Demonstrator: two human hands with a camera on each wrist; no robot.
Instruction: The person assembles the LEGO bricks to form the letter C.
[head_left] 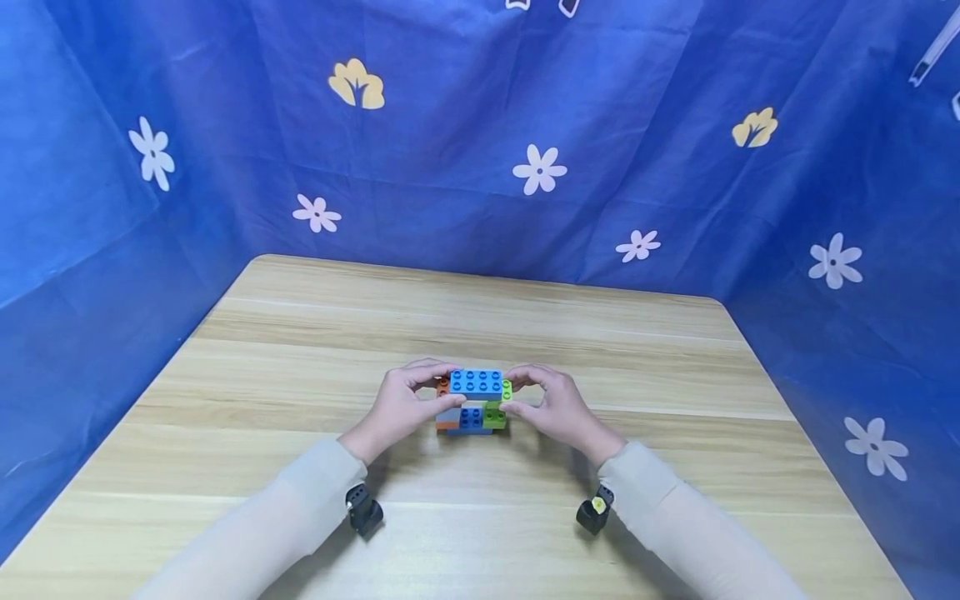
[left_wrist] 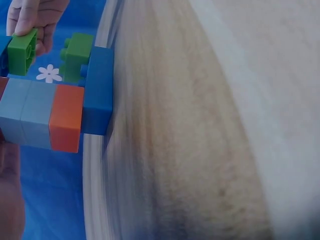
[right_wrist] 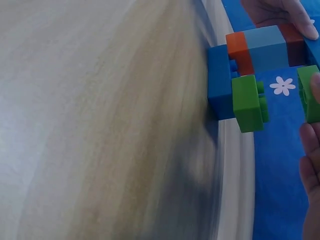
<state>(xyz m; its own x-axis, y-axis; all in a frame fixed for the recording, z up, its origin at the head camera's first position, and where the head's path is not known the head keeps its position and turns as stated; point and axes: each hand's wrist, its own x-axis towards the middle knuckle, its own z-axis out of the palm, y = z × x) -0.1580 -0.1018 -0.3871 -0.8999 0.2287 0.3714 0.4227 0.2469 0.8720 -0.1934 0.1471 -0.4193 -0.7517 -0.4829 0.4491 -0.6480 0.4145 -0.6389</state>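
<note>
Toy building bricks form a frame standing on the table. Its base is a long blue brick (left_wrist: 98, 92). Up its left side run an orange brick (left_wrist: 66, 117), two light blue bricks (right_wrist: 268, 48) and a dark red brick (right_wrist: 295, 42). An eight-stud blue brick (head_left: 476, 383) lies across the top; my left hand (head_left: 408, 404) pinches its left end. My right hand (head_left: 551, 404) pinches a light green brick (right_wrist: 308, 92) under the top brick's right end. Below it, across a gap, another green brick (right_wrist: 247, 103) sits on the base with its studs up.
The wood-grain table (head_left: 480, 533) extends around the bricks on all sides. Blue curtains (head_left: 450, 167) with white flowers and yellow trees hang behind and along both sides. Each wrist carries a small black camera (head_left: 365, 510).
</note>
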